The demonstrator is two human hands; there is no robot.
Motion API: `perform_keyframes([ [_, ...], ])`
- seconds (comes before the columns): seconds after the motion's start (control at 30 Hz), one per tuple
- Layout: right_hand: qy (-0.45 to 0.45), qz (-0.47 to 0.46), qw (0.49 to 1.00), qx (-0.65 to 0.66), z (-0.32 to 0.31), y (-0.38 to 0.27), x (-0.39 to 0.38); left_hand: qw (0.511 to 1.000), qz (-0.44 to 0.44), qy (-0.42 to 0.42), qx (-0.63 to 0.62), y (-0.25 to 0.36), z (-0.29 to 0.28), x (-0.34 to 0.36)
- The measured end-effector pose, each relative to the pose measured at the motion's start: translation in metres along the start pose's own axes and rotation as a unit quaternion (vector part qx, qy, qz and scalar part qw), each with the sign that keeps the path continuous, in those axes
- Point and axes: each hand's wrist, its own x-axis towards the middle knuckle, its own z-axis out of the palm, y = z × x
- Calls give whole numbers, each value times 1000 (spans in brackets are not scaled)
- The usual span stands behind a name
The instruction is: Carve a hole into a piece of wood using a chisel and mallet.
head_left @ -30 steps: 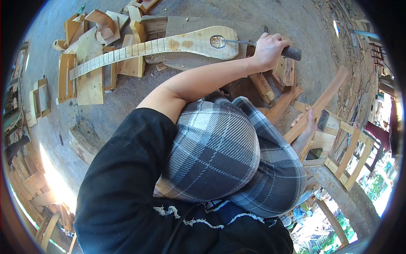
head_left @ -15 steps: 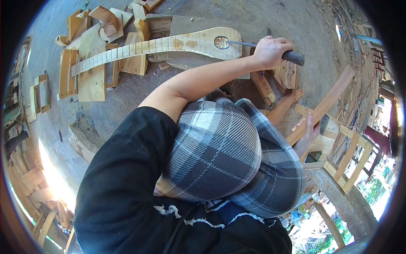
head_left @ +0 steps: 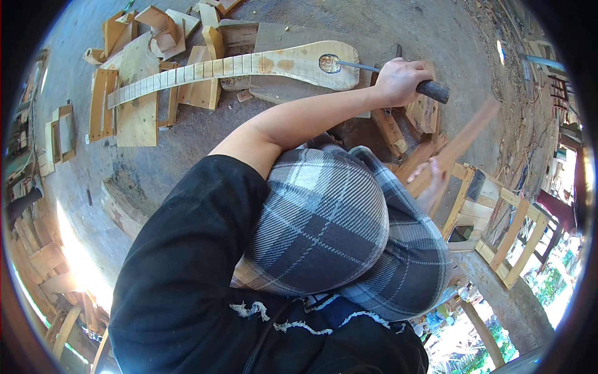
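Note:
A long pale wooden piece (head_left: 299, 59) lies across boards, with a slim neck marked by cross lines and a wider end. In that wider end is a rough oval hollow (head_left: 329, 63). My left hand (head_left: 403, 81) is closed on a chisel (head_left: 434, 91) with a dark handle, its thin metal blade pointing left at the hollow. Whether the tip touches the wood is too small to tell. Smeared by motion, my right hand (head_left: 428, 181) grips a flat brown wooden bar (head_left: 464, 140), slanting up to the right beside my knee.
Pale wood offcuts (head_left: 163, 31) and slatted boards (head_left: 103, 106) sit at the far left. More wooden blocks (head_left: 389, 132) lie below my left hand. A wooden frame (head_left: 514, 237) stands at the right. My plaid-covered knees (head_left: 324, 218) fill the middle.
My right hand and the wooden bar have swung up and left, closer to the chisel handle. My left hand, the chisel and the pale piece hold nearly the same place.

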Motion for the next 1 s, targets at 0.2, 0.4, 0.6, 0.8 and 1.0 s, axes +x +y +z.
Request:
perform_keyframes([
  [0.2,4,-23,1000,13,-4,1,2,1000,-3,-3,-12,-1,1,-1],
  [0.4,27,5,998,-58,11,12,-6,1000,-9,-15,0,-1,1,-1],
  [0.6,16,-64,998,1,-6,6,1,1000,-8,-14,0,-2,1,-2],
  [0.8,47,-119,990,52,-14,4,3,1000,-11,-20,1,-1,1,-2],
  [1.0,37,-112,993,30,-6,4,-1,999,-6,-33,1,1,-1,-2],
])
